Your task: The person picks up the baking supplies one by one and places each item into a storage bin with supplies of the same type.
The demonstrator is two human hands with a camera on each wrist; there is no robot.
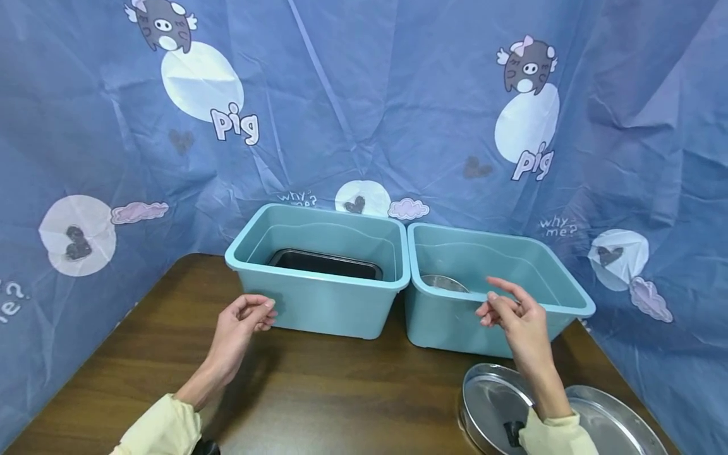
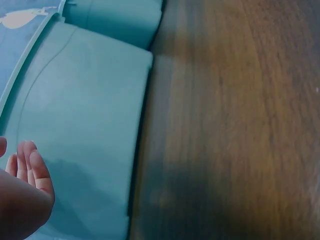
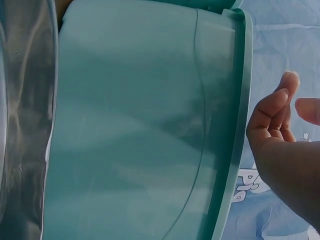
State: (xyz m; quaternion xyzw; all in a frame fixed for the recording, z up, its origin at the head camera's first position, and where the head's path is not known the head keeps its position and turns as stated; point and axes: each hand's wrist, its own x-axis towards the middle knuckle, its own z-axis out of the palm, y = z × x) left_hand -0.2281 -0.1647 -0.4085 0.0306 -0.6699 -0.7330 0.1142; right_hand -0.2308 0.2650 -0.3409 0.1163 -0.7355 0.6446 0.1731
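My left hand (image 1: 236,335) hovers before the front wall of the left teal plastic bin (image 1: 318,306). Its fingers are loosely bent and hold nothing. In the left wrist view those fingers (image 2: 41,172) overlap the bin's wall. Over the front rim of the right teal bin (image 1: 449,322) is my right hand (image 1: 520,322), index finger extended, others loosely bent around nothing. A black rectangular pan (image 1: 324,263) lies inside the left bin. The right bin contains a round, shiny metal piece (image 1: 445,282), partly hidden by the front wall.
Below my right wrist stands a round silver metal piece (image 1: 490,395) with a black knob. A larger round metal piece (image 1: 611,420) lies right of it, partly behind the sleeve. Something black (image 1: 206,447) shows at the wooden table's (image 1: 341,392) near edge. A blue printed cloth (image 1: 364,95) hangs behind.
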